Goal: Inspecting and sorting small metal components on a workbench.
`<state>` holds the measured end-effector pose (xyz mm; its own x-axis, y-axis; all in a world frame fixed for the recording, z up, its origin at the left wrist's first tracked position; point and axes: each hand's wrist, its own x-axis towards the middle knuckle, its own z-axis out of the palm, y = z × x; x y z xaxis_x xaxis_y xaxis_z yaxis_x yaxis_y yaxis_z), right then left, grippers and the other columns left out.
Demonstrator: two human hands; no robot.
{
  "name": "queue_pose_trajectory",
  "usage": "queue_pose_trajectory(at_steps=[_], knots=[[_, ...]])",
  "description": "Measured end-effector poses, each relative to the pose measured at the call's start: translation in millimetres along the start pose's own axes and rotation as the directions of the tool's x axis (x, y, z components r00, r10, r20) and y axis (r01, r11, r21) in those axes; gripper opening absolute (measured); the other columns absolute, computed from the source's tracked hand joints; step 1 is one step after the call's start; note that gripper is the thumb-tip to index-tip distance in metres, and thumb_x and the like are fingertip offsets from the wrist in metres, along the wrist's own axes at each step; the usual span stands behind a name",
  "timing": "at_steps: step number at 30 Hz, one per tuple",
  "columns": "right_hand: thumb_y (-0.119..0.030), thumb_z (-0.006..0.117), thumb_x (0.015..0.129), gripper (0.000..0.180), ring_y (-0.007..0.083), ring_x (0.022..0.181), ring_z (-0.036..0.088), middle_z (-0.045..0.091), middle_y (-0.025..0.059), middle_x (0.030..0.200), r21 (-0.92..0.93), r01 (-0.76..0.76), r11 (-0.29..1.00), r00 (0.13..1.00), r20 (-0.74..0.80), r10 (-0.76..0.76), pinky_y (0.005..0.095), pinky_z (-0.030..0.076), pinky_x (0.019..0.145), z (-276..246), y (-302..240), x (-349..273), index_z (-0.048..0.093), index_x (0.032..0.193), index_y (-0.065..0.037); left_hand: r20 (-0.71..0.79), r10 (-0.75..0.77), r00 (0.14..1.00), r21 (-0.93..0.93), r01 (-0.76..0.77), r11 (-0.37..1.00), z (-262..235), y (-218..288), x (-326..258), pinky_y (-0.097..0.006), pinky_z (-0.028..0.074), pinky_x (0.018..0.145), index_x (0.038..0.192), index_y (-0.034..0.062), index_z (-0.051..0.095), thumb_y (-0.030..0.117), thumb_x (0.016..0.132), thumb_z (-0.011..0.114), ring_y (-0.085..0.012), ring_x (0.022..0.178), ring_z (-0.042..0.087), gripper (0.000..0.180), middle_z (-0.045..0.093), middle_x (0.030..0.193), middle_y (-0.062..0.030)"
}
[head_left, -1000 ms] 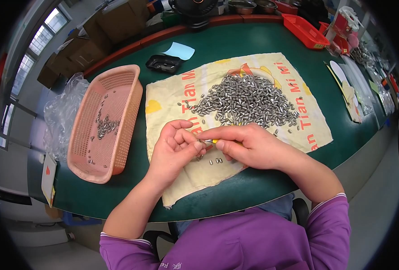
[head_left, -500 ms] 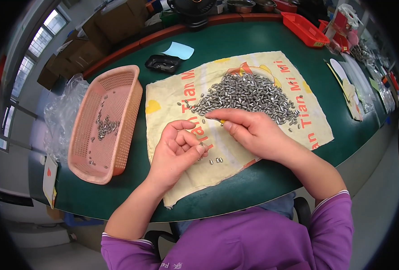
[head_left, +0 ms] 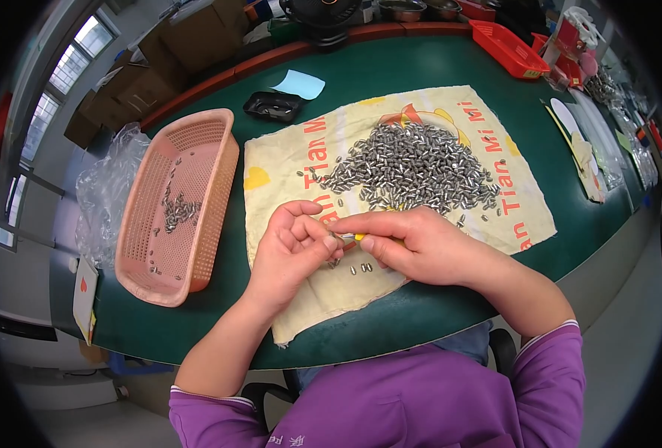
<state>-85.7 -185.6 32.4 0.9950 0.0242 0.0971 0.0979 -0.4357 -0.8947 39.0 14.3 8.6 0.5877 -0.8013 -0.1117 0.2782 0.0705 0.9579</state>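
Observation:
My left hand (head_left: 286,254) is raised over the near left part of a cream cloth (head_left: 277,160), its thumb and forefinger pinching a small metal piece that the fingertips mostly hide. In my right hand (head_left: 428,245) is a thin tool with a yellow handle (head_left: 360,237); its pale metal end meets the left fingertips, and its exact kind is unclear. Beyond both hands spreads a heap of small, shiny oval metal pieces (head_left: 428,164). A few loose pieces (head_left: 366,267) lie on the cloth close to me, below the hands.
A pink perforated basket (head_left: 222,201) at the left holds some of the same pieces. Clear plastic bags (head_left: 107,190) lie beside it. Farther back are a black tray (head_left: 272,107), a pale blue paper (head_left: 299,84) and a red basket (head_left: 506,48). The table is green (head_left: 398,66).
My right hand has come back from the heap's near edge toward me, bringing the tool's tip to my left fingertips. My left hand has hardly moved.

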Motion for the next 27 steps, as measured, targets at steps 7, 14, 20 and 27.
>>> queue_pose_trajectory(at_steps=[7, 14, 20, 27], knots=[[-0.012, 0.057, 0.101, 0.035, 0.03, 0.093, 0.073, 0.074, 0.0135, 0.111, -0.163, 0.042, 0.986, 0.993, -0.103, -0.059, 0.0395, 0.058, 0.083, 13.3, 2.9, -0.9, 0.066, 0.135, -0.016, -0.024, 0.017, 1.0, -0.007, -0.017, 1.0, 0.8, 1.4, 3.3, -0.031, 0.056, 0.086, 0.133, 0.0035, 0.04, -0.001, 0.096, 0.065, -0.0157, 0.09, 0.068, 0.045, 0.066, 0.094, -0.0078], [-0.016, 0.057, 0.103, 0.034, 0.0322, 0.102, 0.073, 0.073, 0.0141, 0.117, -0.073, 0.112, 0.991, 0.961, -0.247, -0.127, 0.0393, 0.058, 0.088, 5.3, 10.5, 3.0, 0.065, 0.136, -0.015, 0.012, 0.001, 1.0, -0.07, -0.001, 0.998, 2.2, 2.7, -2.3, -0.032, 0.056, 0.087, 0.133, 0.0042, 0.041, 0.0, 0.098, 0.064, -0.0158, 0.092, 0.068, 0.043, 0.065, 0.095, -0.0061], [-0.019, 0.058, 0.102, 0.035, 0.0304, 0.094, 0.074, 0.075, 0.0137, 0.108, -0.016, -0.026, 1.0, 0.998, -0.053, 0.026, 0.0382, 0.059, 0.082, 0.0, -8.9, 0.2, 0.064, 0.137, -0.017, 0.001, -0.013, 1.0, -0.067, 0.013, 0.998, -0.7, 1.4, 0.0, -0.031, 0.056, 0.087, 0.133, 0.0042, 0.041, 0.001, 0.098, 0.064, -0.0156, 0.093, 0.068, 0.042, 0.065, 0.096, -0.006], [-0.011, 0.059, 0.101, 0.04, 0.0139, 0.076, 0.067, 0.075, 0.0087, 0.104, -0.045, 0.027, 0.999, 1.0, -0.007, -0.028, 0.0303, 0.056, 0.074, 3.9, 0.0, -1.1, 0.063, 0.141, -0.015, -0.012, -0.003, 1.0, -0.028, 0.003, 1.0, 0.5, -0.6, 0.3, -0.03, 0.056, 0.086, 0.133, 0.0036, 0.041, 0.0, 0.098, 0.065, -0.0152, 0.093, 0.068, 0.042, 0.066, 0.095, -0.0067]])
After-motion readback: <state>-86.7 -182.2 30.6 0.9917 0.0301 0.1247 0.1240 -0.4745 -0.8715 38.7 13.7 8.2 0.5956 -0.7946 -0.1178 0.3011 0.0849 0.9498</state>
